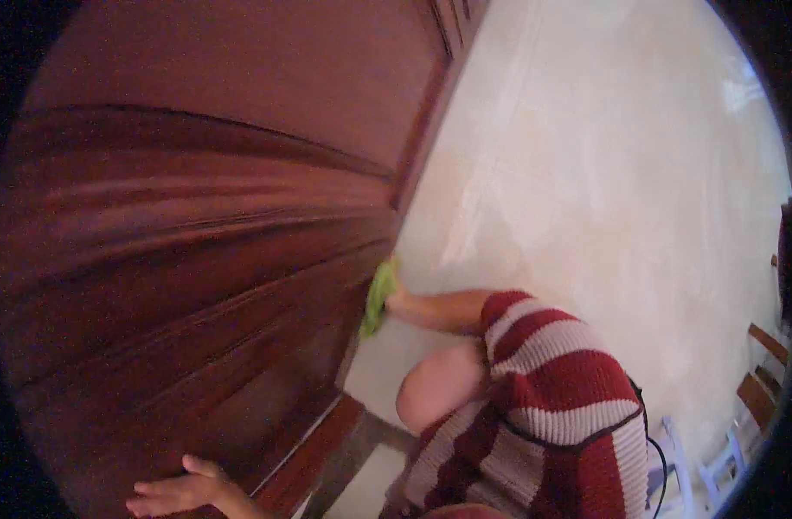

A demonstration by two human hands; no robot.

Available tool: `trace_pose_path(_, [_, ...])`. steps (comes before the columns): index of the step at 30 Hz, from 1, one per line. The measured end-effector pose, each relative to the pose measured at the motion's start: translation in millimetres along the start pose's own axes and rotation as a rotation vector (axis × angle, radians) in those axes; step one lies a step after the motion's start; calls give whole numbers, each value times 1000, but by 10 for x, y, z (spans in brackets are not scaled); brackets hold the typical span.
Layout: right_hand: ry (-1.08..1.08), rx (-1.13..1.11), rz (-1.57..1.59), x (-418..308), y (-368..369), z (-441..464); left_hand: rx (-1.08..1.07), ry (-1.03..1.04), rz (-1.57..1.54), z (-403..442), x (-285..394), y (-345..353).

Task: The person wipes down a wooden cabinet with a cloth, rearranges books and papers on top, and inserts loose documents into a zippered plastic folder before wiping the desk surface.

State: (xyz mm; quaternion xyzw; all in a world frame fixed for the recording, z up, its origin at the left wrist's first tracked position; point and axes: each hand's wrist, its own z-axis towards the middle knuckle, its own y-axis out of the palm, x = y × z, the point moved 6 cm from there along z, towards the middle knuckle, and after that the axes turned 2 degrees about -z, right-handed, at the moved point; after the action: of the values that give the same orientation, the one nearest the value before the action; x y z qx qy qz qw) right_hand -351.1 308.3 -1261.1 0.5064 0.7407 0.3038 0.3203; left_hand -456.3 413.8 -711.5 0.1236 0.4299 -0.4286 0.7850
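Note:
A bright green cloth [378,298] is bunched in my right hand [396,297], which presses it against the lower edge of a reddish-brown panelled wooden door [214,233]. The cloth covers most of the fingers on that hand. At the bottom left, my left hand [178,495] has its fingers apart and holds nothing. It is close to the door's dark surface; whether it touches the wood I cannot tell. A red and white striped knit sleeve [569,372] covers my upper right arm, and a bent knee [443,385] shows beneath it.
Pale, shiny floor [586,173] stretches to the right of the door. A reddish strip [314,458] runs along the floor by the door's near end. Pale blue furniture legs [724,463] and brown wooden pieces [759,398] stand at the right edge.

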Motion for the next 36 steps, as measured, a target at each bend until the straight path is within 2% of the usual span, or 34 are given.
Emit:
trace_pose_path(2, [224, -40, 30, 59, 57, -331, -2, -49, 1, 104, -7, -81])
trace_pose_path(4, [342, -81, 28, -136, 167, -563, -4, -79, -10, 45, -165, -210])
trace_pose_path(6, [215, -97, -46, -571, 474, -487, -19, -128, -19, -7, -254, -105])
trace_pose_path(8, [-83, -120, -113, -1235, 1072, -297, -46, -153, -56, -22, -189, 79])
trace_pose_path(9, [-388, -111, -372, -1737, 1565, -153, -71, -165, -61, 103, 57, 388])
trace_pose_path(10, [-730, -97, -608, -2164, 2087, -493, -70, -182, -81, 168, 94, 471])
trace_pose_path(11, [-911, -256, -496, -2369, 2601, -784, -56, -198, -93, 200, 50, 498])
trace_pose_path(12, [-1171, -403, -584, -2620, 3182, -1429, -49, -206, -112, 199, 45, 542])
trace_pose_path(14, [-1542, -689, -597, -2869, 4213, -1864, -69, -217, -160, 172, 118, 705])
trace_pose_path(15, [-1865, -602, -758, -3022, 4785, -2219, -85, -220, -181, 211, 105, 778])
trace_pose_path(16, [-2088, -429, -788, -3149, 5233, -2526, -90, -214, -226, 270, 202, 907])
trace_pose_path(17, [-2254, -422, -750, -3162, 5715, -2969, -90, -215, -231, 217, 91, 854])
trace_pose_path(19, [-2355, -585, -711, -3402, 6629, -3360, -131, -198, -305, 277, 228, 1041])
trace_pose_path(20, [-2494, -487, -517, -3422, 6857, -3803, -160, -182, -339, 289, 250, 1077])
trace_pose_path(22, [-2570, -461, -541, -3426, 7261, -3937, -161, -169, -389, 302, 242, 1069])
trace_pose_path(24, [-2423, -561, -960, -3565, 7451, -3426, -120, -123, -446, 515, 70, 1078])
trace_pose_path(26, [-2391, -435, -940, -3599, 6953, -3146, -44, -126, -476, 924, -216, 865])
trace_pose_path(29, [-2067, -219, -1087, -3447, 5944, -2252, 133, -147, -419, 1946, -781, 688])
trace_pose_path(32, [-1546, -12, -914, -3369, 5264, -1840, 254, -190, -415, 2949, -1201, 407])
trace_pose_path(34, [-1504, 89, -821, -3530, 5452, -1984, 299, -240, -360, 3553, -1349, 159])
trace_pose_path(35, [-1479, 131, -776, -3671, 5640, -2151, 256, -265, -350, 3842, -1350, 78])
trace_pose_path(36, [-1550, 64, -775, -3842, 5910, -2326, 209, -289, -339, 4129, -1330, 7])
